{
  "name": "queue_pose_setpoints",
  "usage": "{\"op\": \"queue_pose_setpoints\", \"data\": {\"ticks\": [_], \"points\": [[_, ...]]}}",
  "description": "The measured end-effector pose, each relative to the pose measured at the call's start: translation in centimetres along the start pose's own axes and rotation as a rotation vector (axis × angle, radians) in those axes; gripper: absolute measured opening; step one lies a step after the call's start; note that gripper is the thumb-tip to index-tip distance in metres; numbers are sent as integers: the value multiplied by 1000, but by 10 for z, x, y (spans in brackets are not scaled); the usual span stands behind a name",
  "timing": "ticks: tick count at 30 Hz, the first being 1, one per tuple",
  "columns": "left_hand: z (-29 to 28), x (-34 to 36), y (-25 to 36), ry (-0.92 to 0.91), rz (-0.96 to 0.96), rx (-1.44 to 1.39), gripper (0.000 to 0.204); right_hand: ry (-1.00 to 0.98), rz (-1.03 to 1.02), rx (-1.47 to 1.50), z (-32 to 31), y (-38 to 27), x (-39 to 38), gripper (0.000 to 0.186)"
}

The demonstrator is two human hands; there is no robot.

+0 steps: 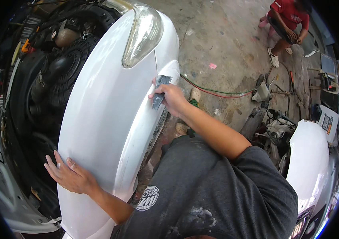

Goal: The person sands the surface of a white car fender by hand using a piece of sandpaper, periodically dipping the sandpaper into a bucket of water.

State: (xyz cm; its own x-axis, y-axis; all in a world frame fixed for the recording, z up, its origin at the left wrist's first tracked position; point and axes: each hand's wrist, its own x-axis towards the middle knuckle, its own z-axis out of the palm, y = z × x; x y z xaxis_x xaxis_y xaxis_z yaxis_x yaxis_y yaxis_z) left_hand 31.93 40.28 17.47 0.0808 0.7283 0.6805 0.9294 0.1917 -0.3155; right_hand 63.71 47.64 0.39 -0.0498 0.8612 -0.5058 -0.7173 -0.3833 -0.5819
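Grey shirt (221, 179), two hands (172, 98) (75, 178), one strip (163, 81)

The fender (101, 103) lies between the engine bay (54, 75) on the left and the floor (217, 44) on the right. The headlight (143, 36) sits at its far end. The left hand (72, 175) is at the inner edge, near end; the right hand (172, 98), with the pad (163, 81), is at the outer edge. Hoses (221, 93) cross the floor right of the fender.
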Motion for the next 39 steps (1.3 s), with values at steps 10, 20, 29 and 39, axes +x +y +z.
{"op": "queue_pose_setpoints", "data": {"ticks": [10, 20, 29, 39], "points": [[1, -2, 0, 24, 27, -30, 50, -300, 94, -178, 32, 53, -76, 49], [-4, -1, 3, -18, 11, 28, 53, 109, -692, -867, -12, 1, 12, 55], [-4, -3, 4, -26, 23, 72, 54, 280, -828, -925, -7, -16, 78, 46], [-5, -2, 6, -31, 46, 115, 50, 350, -1028, -1113, 11, 12, 59, 54]]}}
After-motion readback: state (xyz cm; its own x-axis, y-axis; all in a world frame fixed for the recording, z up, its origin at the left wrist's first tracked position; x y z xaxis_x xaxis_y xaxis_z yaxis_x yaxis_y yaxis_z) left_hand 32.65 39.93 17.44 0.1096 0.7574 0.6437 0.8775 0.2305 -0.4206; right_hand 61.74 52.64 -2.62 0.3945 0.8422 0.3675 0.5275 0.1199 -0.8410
